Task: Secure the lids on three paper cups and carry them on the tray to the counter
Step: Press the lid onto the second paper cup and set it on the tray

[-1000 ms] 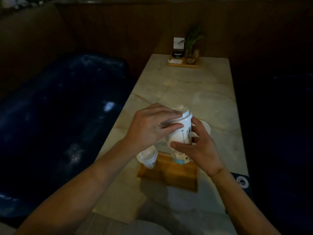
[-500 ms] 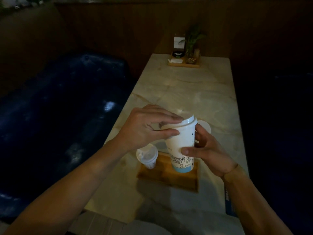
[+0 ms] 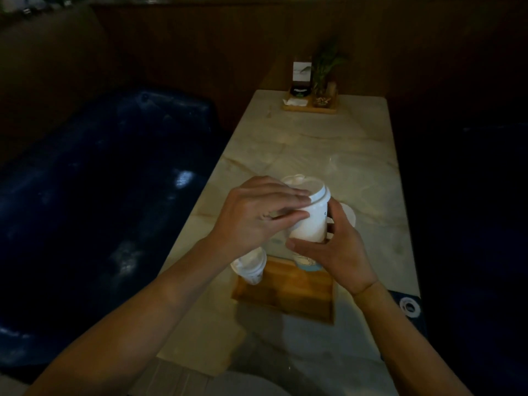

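A white paper cup (image 3: 313, 224) with a blue base is held above the wooden tray (image 3: 288, 290). My right hand (image 3: 334, 252) grips its lower body from the right. My left hand (image 3: 257, 215) lies over the left side of the white lid (image 3: 307, 187), fingers on the rim and thumb against the cup wall. A second lidded cup (image 3: 250, 265) stands at the tray's left corner, partly under my left wrist. A third cup (image 3: 350, 215) peeks out behind my right hand, mostly hidden.
The marble table (image 3: 328, 155) runs away from me. A small wooden stand (image 3: 310, 108) with a plant, card and napkins sits at its far end. Dark blue bench seats (image 3: 100, 195) flank both sides. A dark card with a round logo (image 3: 410, 307) lies at the right edge.
The cup has tipped from leaning right toward upright, showing more of the lid's top. My right hand slid lower on the cup body. My left hand stays on the lid rim.
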`<control>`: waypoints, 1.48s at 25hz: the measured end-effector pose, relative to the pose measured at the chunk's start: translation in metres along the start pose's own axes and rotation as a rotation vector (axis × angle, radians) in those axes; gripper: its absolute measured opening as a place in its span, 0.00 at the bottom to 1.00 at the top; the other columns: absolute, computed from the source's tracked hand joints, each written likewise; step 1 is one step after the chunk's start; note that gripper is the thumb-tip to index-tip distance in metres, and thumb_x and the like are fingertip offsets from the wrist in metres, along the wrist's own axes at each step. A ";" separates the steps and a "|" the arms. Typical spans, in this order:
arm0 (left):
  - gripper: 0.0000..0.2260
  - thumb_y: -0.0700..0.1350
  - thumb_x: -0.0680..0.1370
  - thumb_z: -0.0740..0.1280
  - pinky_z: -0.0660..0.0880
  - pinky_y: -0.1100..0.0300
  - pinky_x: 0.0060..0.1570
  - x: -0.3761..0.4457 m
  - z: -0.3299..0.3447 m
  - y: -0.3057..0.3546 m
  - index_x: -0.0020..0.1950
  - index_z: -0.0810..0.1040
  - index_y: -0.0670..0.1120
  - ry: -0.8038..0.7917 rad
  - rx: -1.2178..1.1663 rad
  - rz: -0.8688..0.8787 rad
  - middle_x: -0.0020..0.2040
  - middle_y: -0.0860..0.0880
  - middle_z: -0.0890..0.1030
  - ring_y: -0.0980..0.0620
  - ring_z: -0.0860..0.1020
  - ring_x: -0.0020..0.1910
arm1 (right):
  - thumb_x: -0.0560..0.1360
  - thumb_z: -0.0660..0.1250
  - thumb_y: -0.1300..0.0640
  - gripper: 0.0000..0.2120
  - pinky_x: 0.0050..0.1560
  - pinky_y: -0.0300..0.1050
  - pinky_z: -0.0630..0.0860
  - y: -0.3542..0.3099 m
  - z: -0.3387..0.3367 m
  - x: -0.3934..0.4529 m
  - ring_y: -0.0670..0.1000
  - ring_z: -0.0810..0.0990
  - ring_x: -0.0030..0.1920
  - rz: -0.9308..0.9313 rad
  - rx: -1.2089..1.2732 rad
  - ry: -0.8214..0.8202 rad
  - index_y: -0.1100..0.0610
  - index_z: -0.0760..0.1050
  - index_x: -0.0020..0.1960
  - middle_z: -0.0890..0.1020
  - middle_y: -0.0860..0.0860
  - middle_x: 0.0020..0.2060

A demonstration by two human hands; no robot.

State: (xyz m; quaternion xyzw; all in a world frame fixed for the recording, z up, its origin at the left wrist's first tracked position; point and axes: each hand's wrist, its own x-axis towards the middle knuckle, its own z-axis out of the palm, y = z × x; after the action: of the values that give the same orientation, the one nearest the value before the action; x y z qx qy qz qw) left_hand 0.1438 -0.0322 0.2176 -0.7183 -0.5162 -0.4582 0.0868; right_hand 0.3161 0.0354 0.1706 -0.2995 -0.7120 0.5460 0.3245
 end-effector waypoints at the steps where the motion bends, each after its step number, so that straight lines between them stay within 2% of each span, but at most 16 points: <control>1: 0.09 0.41 0.70 0.79 0.80 0.51 0.49 0.000 0.002 0.000 0.49 0.86 0.41 0.002 0.004 -0.003 0.50 0.47 0.87 0.53 0.84 0.49 | 0.60 0.82 0.50 0.42 0.44 0.25 0.76 -0.001 0.003 -0.001 0.32 0.77 0.54 -0.028 -0.022 0.023 0.26 0.63 0.63 0.76 0.24 0.54; 6: 0.10 0.42 0.71 0.79 0.80 0.48 0.49 -0.001 0.005 0.001 0.50 0.86 0.41 -0.011 0.003 -0.010 0.50 0.48 0.87 0.52 0.84 0.50 | 0.58 0.81 0.43 0.40 0.42 0.25 0.76 0.003 0.002 -0.002 0.33 0.78 0.54 -0.018 -0.056 0.065 0.26 0.63 0.63 0.77 0.25 0.53; 10: 0.11 0.41 0.70 0.80 0.80 0.47 0.49 -0.003 0.000 -0.001 0.51 0.86 0.41 -0.015 -0.015 -0.006 0.51 0.48 0.86 0.53 0.84 0.51 | 0.58 0.81 0.44 0.40 0.43 0.31 0.80 0.005 -0.007 -0.001 0.37 0.79 0.54 0.020 -0.031 0.027 0.36 0.68 0.66 0.78 0.29 0.54; 14: 0.14 0.41 0.69 0.80 0.79 0.47 0.51 -0.006 -0.012 -0.004 0.53 0.85 0.43 -0.066 -0.067 0.019 0.53 0.49 0.86 0.54 0.84 0.52 | 0.55 0.83 0.44 0.39 0.45 0.35 0.81 0.002 -0.024 -0.004 0.38 0.80 0.56 0.133 0.068 -0.143 0.33 0.70 0.62 0.81 0.34 0.54; 17: 0.14 0.41 0.69 0.80 0.79 0.48 0.51 -0.005 -0.016 -0.002 0.53 0.85 0.43 -0.096 -0.136 0.012 0.53 0.49 0.85 0.55 0.84 0.53 | 0.55 0.82 0.49 0.39 0.47 0.38 0.82 -0.003 -0.034 -0.005 0.44 0.82 0.57 0.180 0.143 -0.281 0.41 0.72 0.63 0.84 0.41 0.56; 20: 0.14 0.41 0.68 0.81 0.79 0.48 0.50 -0.005 -0.016 0.001 0.52 0.85 0.42 -0.090 -0.132 0.031 0.52 0.48 0.86 0.54 0.84 0.51 | 0.57 0.80 0.54 0.38 0.47 0.37 0.81 -0.005 -0.038 -0.006 0.45 0.83 0.57 0.188 0.193 -0.354 0.46 0.72 0.65 0.84 0.44 0.56; 23: 0.13 0.40 0.68 0.81 0.79 0.49 0.48 -0.004 -0.013 0.002 0.51 0.85 0.41 -0.067 -0.081 0.040 0.51 0.47 0.86 0.52 0.84 0.48 | 0.61 0.82 0.59 0.41 0.49 0.39 0.81 0.001 -0.034 -0.005 0.46 0.81 0.59 0.191 0.187 -0.295 0.48 0.69 0.70 0.83 0.45 0.58; 26: 0.12 0.40 0.69 0.80 0.79 0.48 0.47 -0.003 -0.007 -0.001 0.50 0.86 0.41 -0.039 -0.013 0.004 0.49 0.47 0.86 0.51 0.84 0.48 | 0.62 0.81 0.57 0.42 0.46 0.39 0.83 0.006 -0.020 -0.004 0.41 0.82 0.55 0.157 0.096 -0.143 0.41 0.66 0.71 0.80 0.43 0.58; 29: 0.12 0.42 0.70 0.79 0.79 0.45 0.48 -0.003 0.001 -0.002 0.51 0.85 0.42 -0.049 0.075 -0.012 0.49 0.47 0.86 0.49 0.84 0.48 | 0.61 0.82 0.56 0.42 0.46 0.42 0.84 0.010 -0.013 -0.003 0.42 0.82 0.54 0.145 0.087 -0.056 0.40 0.66 0.69 0.80 0.42 0.57; 33: 0.13 0.46 0.70 0.79 0.77 0.47 0.50 -0.002 0.001 -0.006 0.52 0.85 0.43 -0.056 0.125 -0.007 0.49 0.48 0.85 0.50 0.82 0.48 | 0.62 0.81 0.58 0.40 0.41 0.35 0.81 0.010 -0.020 -0.003 0.39 0.82 0.53 0.142 0.122 -0.053 0.39 0.68 0.68 0.82 0.37 0.53; 37: 0.13 0.44 0.69 0.80 0.77 0.46 0.48 0.000 -0.003 -0.010 0.52 0.85 0.43 -0.044 0.079 0.028 0.48 0.48 0.85 0.50 0.82 0.45 | 0.60 0.81 0.62 0.41 0.45 0.41 0.82 0.005 -0.029 -0.003 0.47 0.83 0.55 0.200 0.285 -0.125 0.46 0.71 0.69 0.84 0.47 0.57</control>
State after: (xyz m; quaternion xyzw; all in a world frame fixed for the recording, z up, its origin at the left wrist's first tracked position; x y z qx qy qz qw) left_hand 0.1338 -0.0298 0.2163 -0.7316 -0.5255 -0.4202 0.1100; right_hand 0.3411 0.0509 0.1712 -0.2853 -0.6129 0.6883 0.2629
